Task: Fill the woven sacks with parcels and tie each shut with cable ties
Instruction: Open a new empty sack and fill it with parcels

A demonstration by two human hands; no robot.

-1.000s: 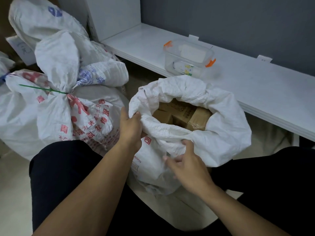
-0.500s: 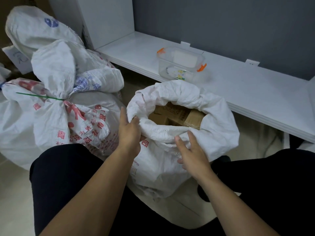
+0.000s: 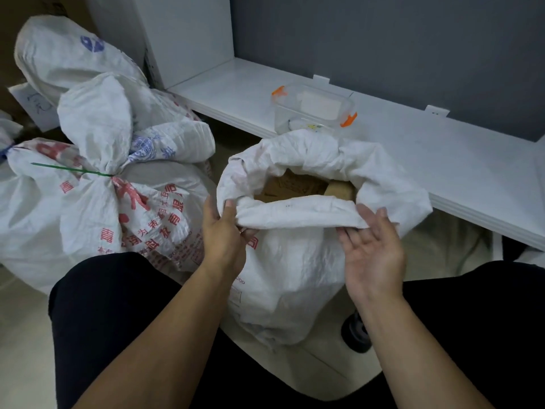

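Note:
An open white woven sack [image 3: 295, 261] stands on the floor between my knees, its rim rolled down. Brown cardboard parcels [image 3: 298, 187] show inside its mouth. My left hand [image 3: 224, 231] grips the near left part of the rolled rim, thumb over the fabric. My right hand [image 3: 371, 249] is palm up with fingers straight, its fingertips under the near right end of the rim. To the left lies a filled sack [image 3: 97, 208] with red print, its neck tied by a green cable tie [image 3: 70, 169].
More filled white sacks [image 3: 67, 57] pile up at the back left. A low white shelf [image 3: 442, 160] runs behind the open sack and carries a clear plastic box [image 3: 315, 113] with orange clips. My dark trouser legs [image 3: 118, 305] frame the sack.
My right hand has turned palm up and slid right along the rim, lifting it. The near rim now lies stretched between both hands. The left hand has kept its grip.

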